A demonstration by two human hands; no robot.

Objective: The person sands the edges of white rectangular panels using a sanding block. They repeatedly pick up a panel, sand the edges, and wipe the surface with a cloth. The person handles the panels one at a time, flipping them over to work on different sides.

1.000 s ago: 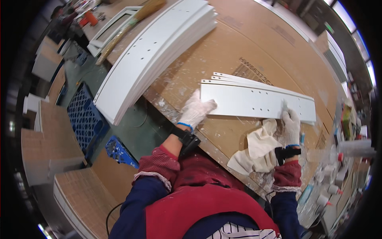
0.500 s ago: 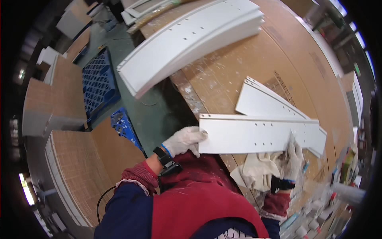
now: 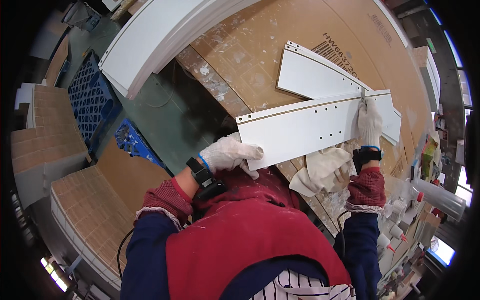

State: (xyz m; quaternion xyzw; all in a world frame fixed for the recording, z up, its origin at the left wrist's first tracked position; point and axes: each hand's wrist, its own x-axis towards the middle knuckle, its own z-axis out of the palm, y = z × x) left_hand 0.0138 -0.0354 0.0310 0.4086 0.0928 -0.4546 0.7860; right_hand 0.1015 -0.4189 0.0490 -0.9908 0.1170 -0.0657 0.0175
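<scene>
My left hand (image 3: 232, 153), in a white knit glove, grips the near left corner of a white drilled panel (image 3: 300, 125), thumb on top. This panel has a groove along its far edge and rows of small holes. My right hand (image 3: 370, 122), gloved too, is over the panel's right part with its fingers pinched at the grooved edge. A thin grey blade-like piece (image 3: 363, 93) shows at its fingertips; its kind is unclear. Under the held panel lies a second white panel (image 3: 315, 75), slanting away. A cream cloth (image 3: 320, 170) lies beside the panel's near edge.
A stack of white panels (image 3: 165, 37) overhangs the cardboard-covered table (image 3: 260, 70) at far left. Clear plastic bottles (image 3: 440, 197) crowd the right side. On the floor at left are a blue plastic pallet (image 3: 92, 100) and wood-topped pieces (image 3: 95, 200).
My right hand has moved from beside the cloth up to the panel's grooved far edge. The held panel now tilts, its right end farther away. The whole view has shifted.
</scene>
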